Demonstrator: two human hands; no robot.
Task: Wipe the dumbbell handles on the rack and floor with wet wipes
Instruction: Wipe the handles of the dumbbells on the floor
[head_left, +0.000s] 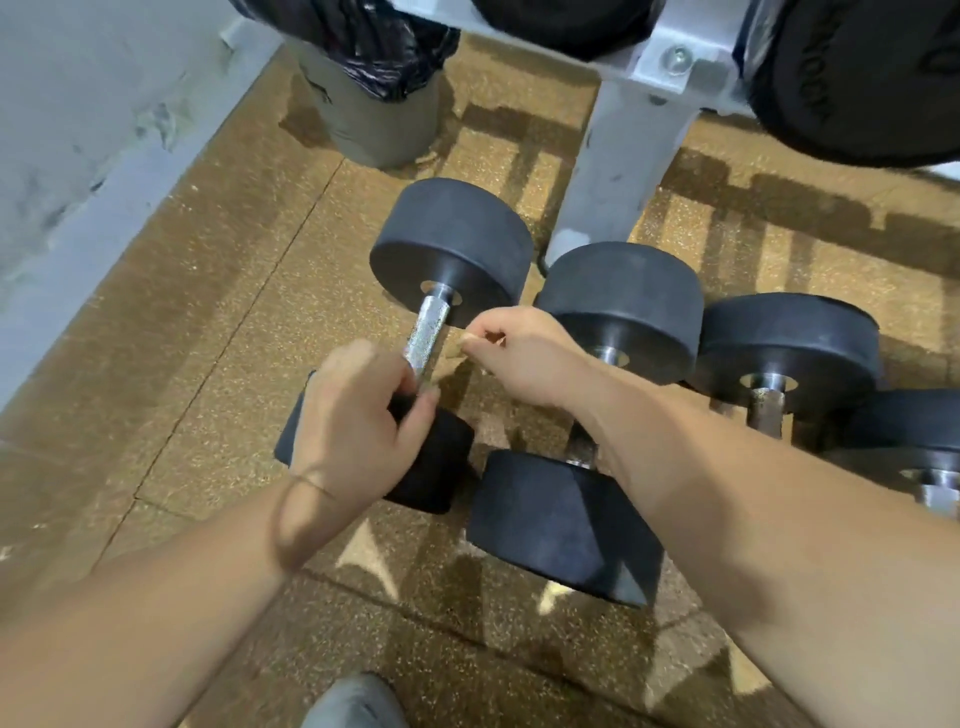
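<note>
Several black rubber-headed dumbbells lie side by side on the speckled brown floor. The leftmost dumbbell (452, 249) has a bright knurled steel handle (428, 332). My left hand (358, 415) grips the near end of that handle, right at its near head (436, 462). Just to the right of the handle, my right hand (519, 353) hovers with fingers and thumb curled together; no wipe shows in it. My right forearm crosses over the second dumbbell (566, 525) and hides its handle. Further right lie a third dumbbell (789, 343) and a fourth one (914, 441).
A white rack leg (618, 156) stands behind the dumbbells, with large black weights (857, 78) on the rack above. A grey bin with a black bag (374, 93) sits at the back left by the wall (78, 130). My shoe (353, 701) is at the bottom edge.
</note>
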